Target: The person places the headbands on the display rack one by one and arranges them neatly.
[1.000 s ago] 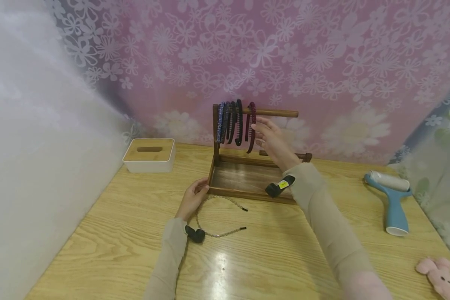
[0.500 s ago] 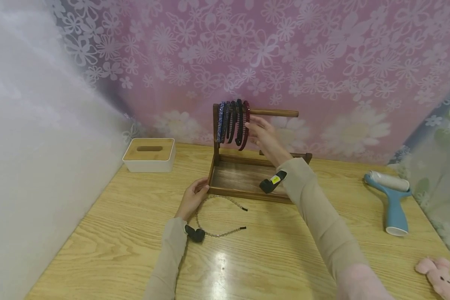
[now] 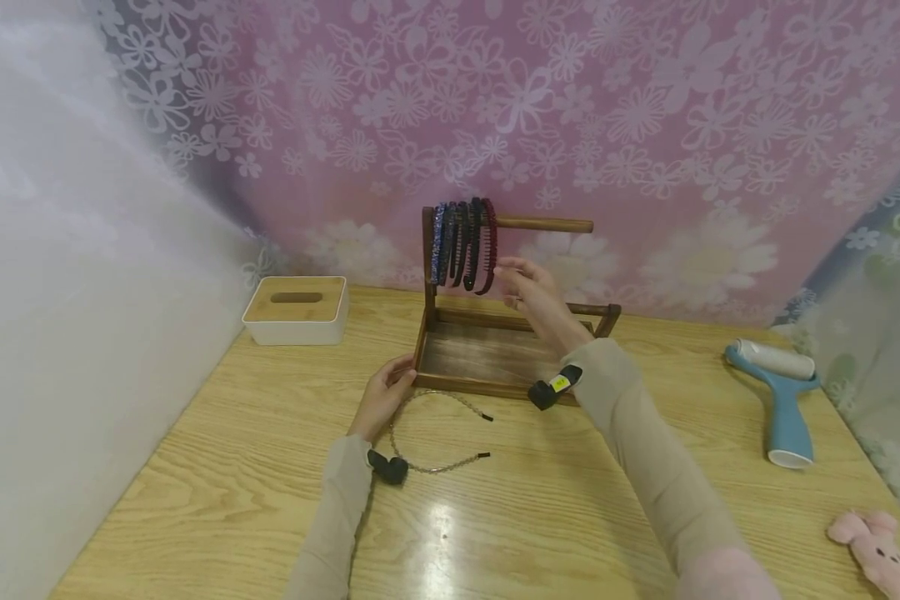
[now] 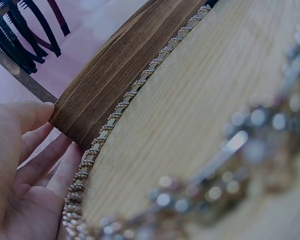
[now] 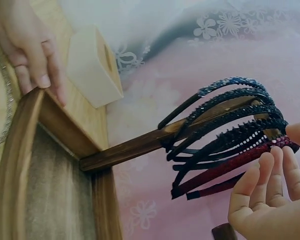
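A wooden headband stand [image 3: 457, 385] has a tray base and an upper bar hung with several dark headbands [image 3: 461, 242]. The outermost is a dark red sequinned headband [image 3: 491, 250], resting against the others. My right hand [image 3: 540, 304] is just right of it, fingers loosely bent; in the right wrist view the fingertips [image 5: 275, 155] overlap its near end, and contact is hard to tell. My left hand [image 3: 384, 396] grips the tray's front left corner, thumb on the rim and fingers at the side. A beaded headband [image 3: 438, 472] lies on the table beside that hand.
A white tissue box with a wooden lid [image 3: 296, 325] stands at the left. To the right lie a blue lint roller [image 3: 787, 408] and a pink plush toy [image 3: 877, 554]. The stand's short lower bar [image 3: 588, 309] is behind the right hand. A floral curtain [image 3: 645, 167] hangs behind.
The dark red headband has slid left along the bar to meet the others. My right hand followed it left, then dropped slightly lower. The left hand has kept its place.
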The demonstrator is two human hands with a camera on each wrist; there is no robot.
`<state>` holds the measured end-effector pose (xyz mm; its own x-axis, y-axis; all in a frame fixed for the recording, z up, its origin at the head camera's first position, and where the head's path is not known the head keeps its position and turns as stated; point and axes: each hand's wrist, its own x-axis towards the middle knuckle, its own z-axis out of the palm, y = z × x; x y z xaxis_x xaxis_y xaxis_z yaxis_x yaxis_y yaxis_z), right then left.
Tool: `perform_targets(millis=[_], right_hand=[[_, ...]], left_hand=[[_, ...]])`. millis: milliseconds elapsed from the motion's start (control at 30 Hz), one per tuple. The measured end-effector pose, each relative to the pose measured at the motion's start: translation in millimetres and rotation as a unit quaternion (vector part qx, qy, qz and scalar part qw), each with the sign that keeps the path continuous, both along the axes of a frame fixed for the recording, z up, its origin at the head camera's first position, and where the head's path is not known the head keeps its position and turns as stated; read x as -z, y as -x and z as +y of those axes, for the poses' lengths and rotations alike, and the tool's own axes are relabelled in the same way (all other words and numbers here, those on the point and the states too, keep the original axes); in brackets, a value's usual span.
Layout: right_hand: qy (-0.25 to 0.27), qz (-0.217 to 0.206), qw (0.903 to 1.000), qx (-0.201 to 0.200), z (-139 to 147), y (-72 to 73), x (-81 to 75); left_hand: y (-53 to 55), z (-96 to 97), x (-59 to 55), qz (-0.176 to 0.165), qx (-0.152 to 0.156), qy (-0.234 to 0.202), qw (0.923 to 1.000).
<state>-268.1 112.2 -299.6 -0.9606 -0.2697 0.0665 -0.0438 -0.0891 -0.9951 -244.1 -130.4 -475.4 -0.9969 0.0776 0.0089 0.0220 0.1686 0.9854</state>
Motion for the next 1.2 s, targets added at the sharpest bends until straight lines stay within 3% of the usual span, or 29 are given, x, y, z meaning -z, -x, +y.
perform_targets(millis=[100, 200, 300, 500, 833, 967, 1200], right_hand=[[-0.020, -0.062, 0.9973, 0.035, 4, 33.2, 32.3], [-0.036, -0.080, 0.9953, 0.041, 4, 36.9, 48.2], [-0.036, -0.086, 0.9952, 0.030, -1, 27.3, 59.0], [-0.022, -0.112, 0.9933, 0.018, -23, 4.3, 87.4], [-0.116, -0.092, 0.9862, -0.074, -52, -35.1, 135.6], [-0.154, -0.081, 0.9768, -0.125, -58, -47.9, 147.1], [-0.230, -0.044, 0.9493, -0.210, -64, -66.3, 159.2]], left_hand=[[5.4, -0.1, 10.4, 0.002, -0.007, -0.004, 1.0000], [12.1, -0.8, 22.6, 0.003, -0.012, -0.003, 0.9999], [15.4, -1.7, 29.4, 0.002, -0.013, 0.000, 0.9999], [15.6, -3.3, 30.8, 0.006, -0.008, -0.002, 1.0000], [16.3, -2.3, 29.6, 0.002, -0.006, -0.004, 1.0000], [14.6, -2.5, 27.8, -0.003, -0.006, -0.006, 1.0000], [13.7, -2.7, 28.8, -0.001, -0.010, -0.006, 0.9999]])
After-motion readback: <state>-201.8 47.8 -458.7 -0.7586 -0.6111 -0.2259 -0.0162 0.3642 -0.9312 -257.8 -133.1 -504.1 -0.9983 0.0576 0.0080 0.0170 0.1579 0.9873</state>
